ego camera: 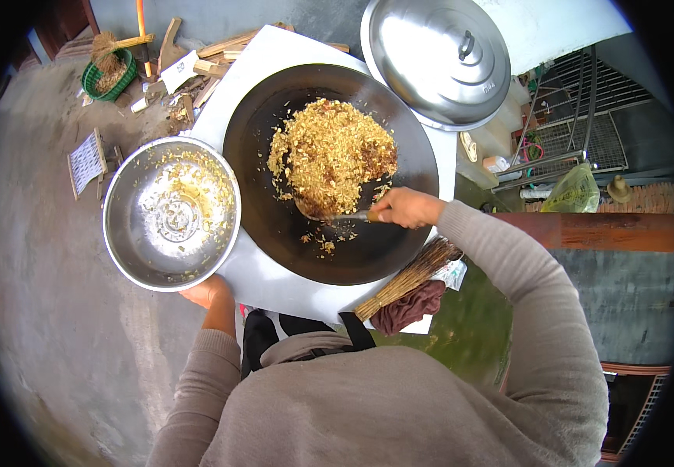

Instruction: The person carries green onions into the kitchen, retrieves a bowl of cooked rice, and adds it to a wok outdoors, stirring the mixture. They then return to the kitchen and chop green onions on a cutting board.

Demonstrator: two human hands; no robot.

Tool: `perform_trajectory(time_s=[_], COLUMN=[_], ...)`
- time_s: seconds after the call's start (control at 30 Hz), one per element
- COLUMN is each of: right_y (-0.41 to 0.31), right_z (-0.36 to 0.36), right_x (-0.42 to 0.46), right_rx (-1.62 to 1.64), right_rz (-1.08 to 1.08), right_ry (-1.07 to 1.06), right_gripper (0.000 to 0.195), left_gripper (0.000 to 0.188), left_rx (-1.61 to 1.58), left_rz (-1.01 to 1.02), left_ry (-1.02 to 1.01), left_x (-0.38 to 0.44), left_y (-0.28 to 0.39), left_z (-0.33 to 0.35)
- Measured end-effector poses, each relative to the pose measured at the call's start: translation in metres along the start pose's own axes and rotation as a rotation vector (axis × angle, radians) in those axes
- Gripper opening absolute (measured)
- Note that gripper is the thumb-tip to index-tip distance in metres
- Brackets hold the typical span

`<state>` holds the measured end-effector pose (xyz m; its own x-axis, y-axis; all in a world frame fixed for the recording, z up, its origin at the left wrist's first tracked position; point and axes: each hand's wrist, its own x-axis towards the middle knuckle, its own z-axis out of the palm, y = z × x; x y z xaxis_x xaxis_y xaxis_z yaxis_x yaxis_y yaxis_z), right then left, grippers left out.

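A large dark wok sits in a white stove top, with a mound of yellowish chopped food, likely fried rice, in its middle. My right hand grips the wooden handle of a metal spatula, whose blade is partly hidden at the near edge of the mound. To the left, my left hand supports a stainless steel basin from its near underside; the fingers under it are hidden. Bits of the same food cling to the basin's inner wall and bottom.
A big steel lid rests at the back right, beside the wok. A straw whisk broom and a brown cloth lie at the near right corner. Split firewood, a green basket and a small stool stand on the floor leftward.
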<state>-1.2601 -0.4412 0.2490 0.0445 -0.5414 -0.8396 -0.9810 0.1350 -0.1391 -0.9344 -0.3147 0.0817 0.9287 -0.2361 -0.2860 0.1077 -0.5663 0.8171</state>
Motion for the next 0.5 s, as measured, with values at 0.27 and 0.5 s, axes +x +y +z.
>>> perform_trajectory(time_s=[0.27, 0.5], right_y=[-0.024, 0.006], right_z=[-0.003, 0.006], right_x=[0.044, -0.016], right_rx=[0.159, 0.045], right_rz=[0.079, 0.040], right_ry=[0.117, -0.121], right_gripper=[0.019, 0.036], left_gripper=[0.029, 0.030], left_rx=[-0.092, -0.212], left_rz=[0.047, 0.065], left_ry=[0.098, 0.091], left_x=[0.004, 0.012], left_y=[-0.021, -0.032], left_z=[0.015, 0.010])
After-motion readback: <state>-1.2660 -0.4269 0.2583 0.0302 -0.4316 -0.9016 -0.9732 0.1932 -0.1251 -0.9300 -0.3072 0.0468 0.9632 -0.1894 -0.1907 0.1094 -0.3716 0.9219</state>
